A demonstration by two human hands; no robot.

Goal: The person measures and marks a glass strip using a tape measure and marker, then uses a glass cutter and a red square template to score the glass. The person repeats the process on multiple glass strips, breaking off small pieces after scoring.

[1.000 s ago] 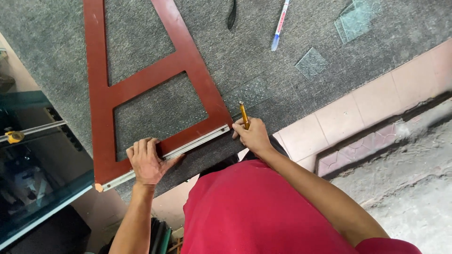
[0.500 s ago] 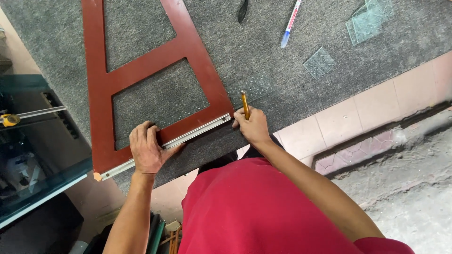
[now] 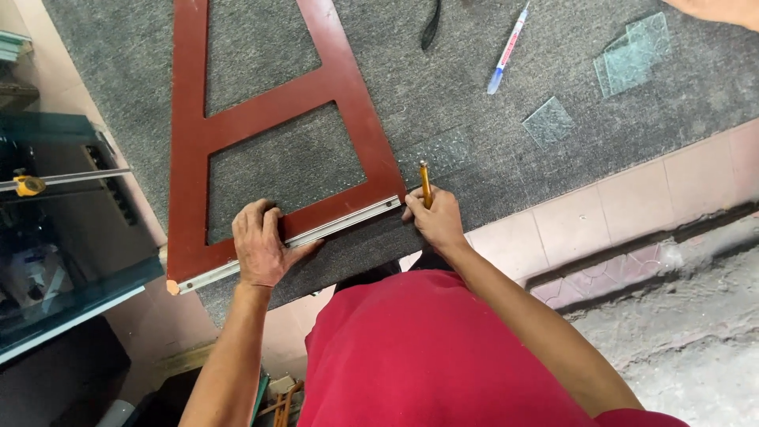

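A dark red wooden frame (image 3: 237,126) lies flat on a grey carpeted tabletop (image 3: 506,158). A metal straightedge (image 3: 340,223) runs along the frame's near rail. My left hand (image 3: 261,245) presses palm-down on that rail and straightedge. My right hand (image 3: 433,220) sits at the straightedge's right end and grips a thin yellow-handled cutting tool (image 3: 425,182), held upright with its lower end hidden in my fingers. A patterned glass piece (image 3: 443,150) lies just beyond that hand.
More patterned glass offcuts (image 3: 548,121) (image 3: 632,55) lie to the right, near a blue and white marker pen (image 3: 506,47). A black object (image 3: 431,24) lies at the top. Glass sheets and a tape measure (image 3: 30,185) are stacked at the left. Tiled floor (image 3: 601,213) lies below the table edge.
The view has shifted slightly, moving the frame and my hands a little to the right. My hands keep their places on the straightedge and tool.
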